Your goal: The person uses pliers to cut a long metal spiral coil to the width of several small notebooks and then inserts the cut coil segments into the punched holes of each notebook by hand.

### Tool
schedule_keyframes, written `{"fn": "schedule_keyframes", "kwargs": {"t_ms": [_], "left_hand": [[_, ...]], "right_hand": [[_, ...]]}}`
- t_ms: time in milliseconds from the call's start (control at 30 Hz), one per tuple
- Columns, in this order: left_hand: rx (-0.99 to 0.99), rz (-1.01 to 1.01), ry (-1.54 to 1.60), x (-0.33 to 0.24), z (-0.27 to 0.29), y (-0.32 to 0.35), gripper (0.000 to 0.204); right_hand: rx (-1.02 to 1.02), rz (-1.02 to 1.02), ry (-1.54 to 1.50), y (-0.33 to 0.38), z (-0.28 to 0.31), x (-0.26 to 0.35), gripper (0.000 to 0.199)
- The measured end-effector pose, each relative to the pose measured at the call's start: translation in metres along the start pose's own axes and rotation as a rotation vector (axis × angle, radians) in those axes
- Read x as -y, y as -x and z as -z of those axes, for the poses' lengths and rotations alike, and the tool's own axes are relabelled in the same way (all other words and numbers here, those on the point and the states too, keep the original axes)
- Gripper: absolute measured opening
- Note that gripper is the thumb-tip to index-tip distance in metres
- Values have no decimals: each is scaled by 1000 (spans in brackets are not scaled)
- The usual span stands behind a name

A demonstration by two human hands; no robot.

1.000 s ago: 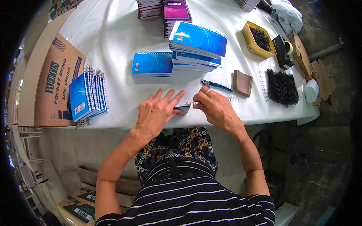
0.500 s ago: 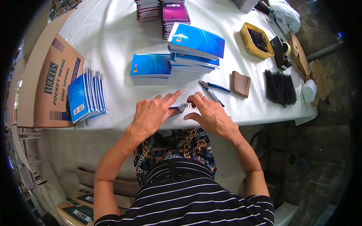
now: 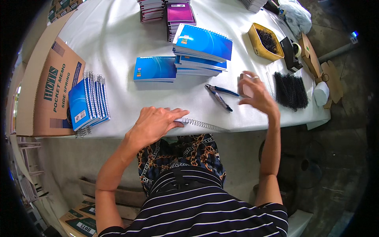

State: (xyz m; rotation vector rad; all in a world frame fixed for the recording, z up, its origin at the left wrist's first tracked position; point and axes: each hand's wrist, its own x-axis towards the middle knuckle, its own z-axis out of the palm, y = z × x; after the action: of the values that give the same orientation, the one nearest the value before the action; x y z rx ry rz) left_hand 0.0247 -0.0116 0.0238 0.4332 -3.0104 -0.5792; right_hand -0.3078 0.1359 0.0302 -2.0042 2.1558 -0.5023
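Observation:
My left hand [image 3: 156, 122] is closed over a small notebook [image 3: 179, 121], mostly hidden under the fingers near the table's front edge. From the notebook's right end a wire spiral coil [image 3: 203, 124] trails off to the right over the white cloth. My right hand [image 3: 258, 93], slightly blurred, is at a brown curved block [image 3: 245, 87] with its thumb and fingers apart; whether it touches the block I cannot tell. Between the hands lie blue-handled pliers [image 3: 219, 96].
Blue notebooks [image 3: 203, 43] are stacked ahead, with purple ones [image 3: 179, 14] behind. Spiral-bound notebooks [image 3: 89, 100] lean by a cardboard box [image 3: 55, 91] at left. At right are black coils [image 3: 291, 91], a yellow tub [image 3: 256, 45] and a tape dispenser [image 3: 290, 55].
My right hand has left the coil by the notebook and moved right and away from me to the brown block. The coil now shows at full length; my left hand stays at the notebook.

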Motion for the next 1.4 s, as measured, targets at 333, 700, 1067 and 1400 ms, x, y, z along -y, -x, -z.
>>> {"fn": "schedule_keyframes", "kwargs": {"t_ms": [333,700,1067,1400], "left_hand": [[-301,11,-144,3,-6,15,82],[-356,106,-77,7,-9,10,97],[-316,236,-12,18,-7,1,101],[-640,268,669,36,-30,-2,127]], "right_hand": [[205,59,-681,-12,28,1,78],[669,271,-791,-67,-35,75,65],[577,312,-972,-78,-36,79,61],[567,212,-1057,-87,-42,83,61]]}}
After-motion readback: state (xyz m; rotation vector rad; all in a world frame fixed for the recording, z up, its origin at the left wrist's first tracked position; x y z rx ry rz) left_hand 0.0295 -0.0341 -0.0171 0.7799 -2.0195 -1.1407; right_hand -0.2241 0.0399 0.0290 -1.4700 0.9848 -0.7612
